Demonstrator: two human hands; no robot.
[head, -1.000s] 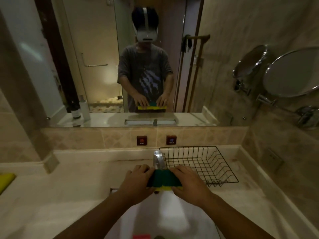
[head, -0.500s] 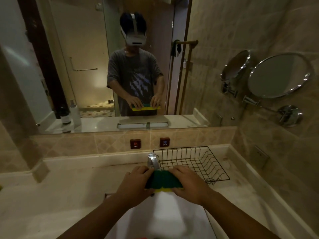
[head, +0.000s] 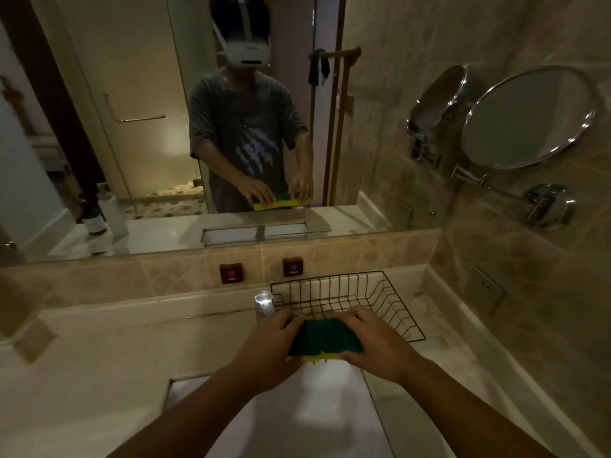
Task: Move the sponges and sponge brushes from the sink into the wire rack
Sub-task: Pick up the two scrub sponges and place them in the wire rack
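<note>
Lighting is dim and fine detail is poor. The sink [head: 231, 421] is cut off by the bottom edge and partly covered by both forearms; what lies in its basin cannot be made out from the visible pale part. The near left corner of the rack [head: 401, 312] is hidden behind the hands and sponge. The tap [head: 264, 307], at 10 o'clock from the sponge, shows only its upper end above the left hand. The rack stands on the counter [head: 99, 352] at 1 o'clock from the sink; its visible wire floor holds nothing. The sponge [head: 325, 337], green on top with a yellow layer showing along its near edge, is held in the air over the far end of the sink, at the rack's near left corner; whether it touches the wires cannot be told. The left hand [head: 266, 352] is closed on the sponge's left end, fingers curled over the top. The right hand [head: 377, 345] grips the right end in the same manner. In the mirror [head: 132, 143] at 12 o'clock, the reflection shows both hands gripping the sponge. Two red buttons [head: 231, 273] sit on the tiled wall below the mirror.
</note>
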